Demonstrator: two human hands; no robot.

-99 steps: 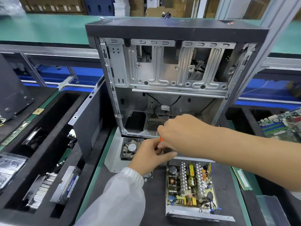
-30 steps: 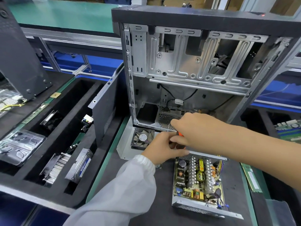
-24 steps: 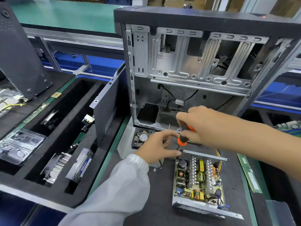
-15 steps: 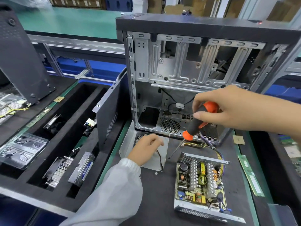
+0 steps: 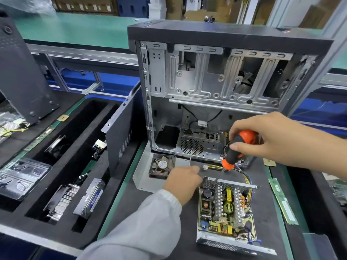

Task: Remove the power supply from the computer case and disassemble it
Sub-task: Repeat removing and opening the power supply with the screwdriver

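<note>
The open computer case (image 5: 216, 81) stands upright at the back of the mat. In front of it lies the power supply (image 5: 225, 209) with its lid off and its circuit board showing. Its grey lid (image 5: 142, 179) with the fan (image 5: 162, 166) lies to the left. My right hand (image 5: 272, 141) grips an orange and black screwdriver (image 5: 236, 147), whose tip points down at the supply's rear left corner. My left hand (image 5: 182, 182) rests on the lid beside that corner, fingers loosely curled, with nothing visible in them.
A black foam tray at the left holds a heatsink (image 5: 62, 199) and a hard drive (image 5: 92, 197). The case's side panel (image 5: 120, 136) leans between tray and case. Memory sticks (image 5: 281, 201) lie to the right. Yellow wires (image 5: 246, 177) trail from the supply.
My right hand lifted the screwdriver up and right from the supply's rear edge, then brought its tip back down to the rear left corner. My left hand drew away onto the lid.
</note>
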